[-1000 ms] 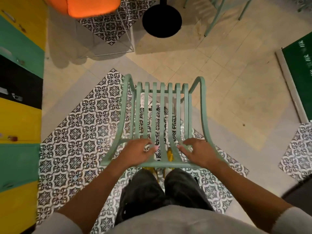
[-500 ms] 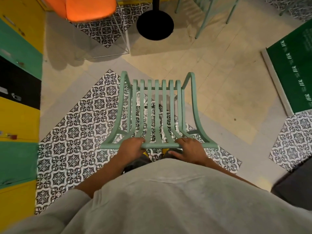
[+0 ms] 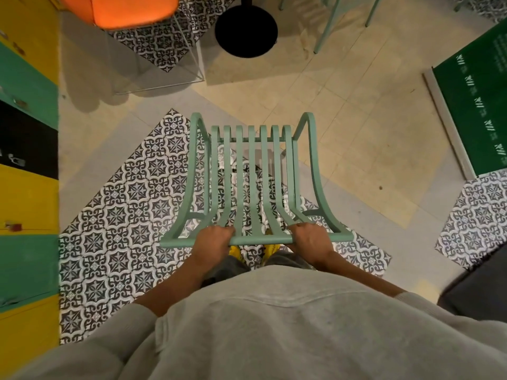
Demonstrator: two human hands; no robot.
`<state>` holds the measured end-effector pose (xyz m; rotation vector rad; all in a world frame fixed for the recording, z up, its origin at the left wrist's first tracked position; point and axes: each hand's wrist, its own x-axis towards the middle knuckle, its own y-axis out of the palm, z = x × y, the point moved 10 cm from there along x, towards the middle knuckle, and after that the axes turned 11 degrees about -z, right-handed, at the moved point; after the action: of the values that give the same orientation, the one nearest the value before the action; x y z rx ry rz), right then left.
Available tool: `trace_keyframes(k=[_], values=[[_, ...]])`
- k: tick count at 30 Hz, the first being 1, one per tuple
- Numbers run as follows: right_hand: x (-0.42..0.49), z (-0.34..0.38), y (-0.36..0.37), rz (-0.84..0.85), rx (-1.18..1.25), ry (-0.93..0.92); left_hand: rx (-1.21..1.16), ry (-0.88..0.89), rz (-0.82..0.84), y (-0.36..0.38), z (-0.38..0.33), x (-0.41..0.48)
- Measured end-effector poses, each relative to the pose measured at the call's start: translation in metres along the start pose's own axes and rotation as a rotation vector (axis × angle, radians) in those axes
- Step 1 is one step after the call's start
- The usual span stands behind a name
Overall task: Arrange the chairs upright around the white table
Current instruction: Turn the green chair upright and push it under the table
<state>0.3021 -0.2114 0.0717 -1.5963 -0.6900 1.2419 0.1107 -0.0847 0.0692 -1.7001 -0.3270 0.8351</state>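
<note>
A mint-green slatted metal chair (image 3: 252, 176) stands directly in front of me, seen from above, over the patterned floor tiles. My left hand (image 3: 212, 238) grips the top rail of its backrest left of centre. My right hand (image 3: 310, 238) grips the same rail right of centre. The table top is out of view; only its round black base (image 3: 246, 30) shows at the top. An orange chair (image 3: 123, 8) with a thin wire frame stands at the top left. Legs of another mint-green chair (image 3: 326, 26) show at the top right.
Yellow, green and black cabinets (image 3: 27, 160) run along the left edge. A green panel (image 3: 477, 111) lies at the right, and a dark object (image 3: 474, 292) sits at the lower right. Beige floor (image 3: 356, 127) spreads between the chair and the table base.
The view has tilted so my grey top covers more of the bottom. Both hands have closed firmly on the backrest rail, and the chair sits slightly nearer to the table base.
</note>
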Motion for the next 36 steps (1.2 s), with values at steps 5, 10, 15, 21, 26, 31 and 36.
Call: trace_keyframes(k=[5, 10, 15, 21, 26, 31, 36], values=[[0.018, -0.009, -0.013, -0.028, -0.01, 0.024, -0.018, 0.012, 0.02, -0.004, 0.001, 0.02], [0.043, -0.022, -0.026, -0.028, -0.002, 0.054, -0.01, 0.004, -0.013, -0.017, 0.003, 0.048], [0.078, -0.035, -0.042, -0.046, 0.012, 0.059, -0.031, -0.015, -0.045, -0.038, 0.012, 0.091], [0.129, -0.074, -0.073, -0.056, 0.0, 0.013, 0.007, -0.07, -0.005, -0.062, 0.002, 0.146], [0.173, -0.112, -0.092, -0.034, 0.002, -0.019, -0.017, -0.098, -0.004, -0.083, -0.016, 0.192], [0.211, -0.143, -0.111, -0.023, 0.0, -0.042, -0.036, -0.143, 0.007, -0.102, -0.025, 0.234], [0.252, -0.171, -0.133, -0.035, -0.006, -0.058, 0.003, -0.175, 0.004, -0.124, -0.029, 0.28]])
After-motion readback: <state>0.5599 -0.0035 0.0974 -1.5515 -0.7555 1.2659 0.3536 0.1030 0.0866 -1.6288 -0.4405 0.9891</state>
